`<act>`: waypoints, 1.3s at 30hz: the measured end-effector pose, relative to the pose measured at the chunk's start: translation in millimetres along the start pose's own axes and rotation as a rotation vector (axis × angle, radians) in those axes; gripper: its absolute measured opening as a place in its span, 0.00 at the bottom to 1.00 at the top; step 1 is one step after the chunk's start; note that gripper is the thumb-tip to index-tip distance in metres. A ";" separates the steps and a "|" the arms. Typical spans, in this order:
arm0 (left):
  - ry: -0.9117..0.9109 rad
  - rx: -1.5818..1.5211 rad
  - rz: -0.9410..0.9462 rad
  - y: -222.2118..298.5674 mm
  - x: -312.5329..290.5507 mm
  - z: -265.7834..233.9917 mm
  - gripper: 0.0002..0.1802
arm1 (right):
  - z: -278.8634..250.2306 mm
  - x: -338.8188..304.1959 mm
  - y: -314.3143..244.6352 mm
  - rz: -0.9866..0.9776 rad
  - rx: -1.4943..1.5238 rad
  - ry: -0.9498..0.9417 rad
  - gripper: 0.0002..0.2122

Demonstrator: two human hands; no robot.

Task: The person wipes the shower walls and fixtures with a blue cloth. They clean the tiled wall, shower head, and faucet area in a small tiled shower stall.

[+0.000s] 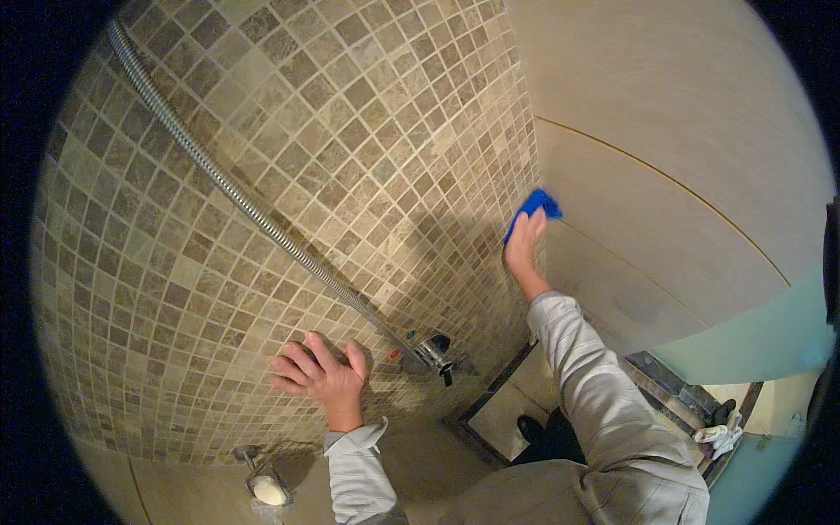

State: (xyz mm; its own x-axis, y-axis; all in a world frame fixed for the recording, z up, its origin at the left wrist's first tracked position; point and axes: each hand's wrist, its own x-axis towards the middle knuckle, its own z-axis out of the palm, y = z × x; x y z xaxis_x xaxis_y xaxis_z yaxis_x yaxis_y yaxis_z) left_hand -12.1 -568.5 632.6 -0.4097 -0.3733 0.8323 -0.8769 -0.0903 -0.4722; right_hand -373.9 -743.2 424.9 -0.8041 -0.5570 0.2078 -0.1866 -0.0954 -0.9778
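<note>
My right hand presses a blue cloth into the corner where the mosaic-tiled wall meets the smooth beige wall. Its fingers lie over the cloth, which sticks out past the fingertips. Lower down and to the left, my left hand rests on the mosaic tiles with its fingers spread, holding nothing. Just right of that hand is a chrome shower valve, with a ribbed metal hose running from it up to the upper left.
A wall-mounted soap holder with a white soap bar is at the lower left. Below lies the shower floor with its dark border and my dark shoe. At the right are frosted glass panels and white bottles.
</note>
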 end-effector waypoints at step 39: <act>-0.001 -0.035 -0.024 7.7 -2.1 5.9 0.40 | 3.2 -68.9 -6.2 0.288 0.054 -0.024 0.32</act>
State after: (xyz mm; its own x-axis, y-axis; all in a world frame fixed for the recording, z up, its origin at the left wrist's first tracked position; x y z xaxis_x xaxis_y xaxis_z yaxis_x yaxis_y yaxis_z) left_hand -16.6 -573.8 625.5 -0.3887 -0.3722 0.8428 -0.8945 -0.0666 -0.4420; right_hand -315.5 -706.8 416.5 -0.8059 -0.5868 -0.0786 0.0785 0.0257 -0.9966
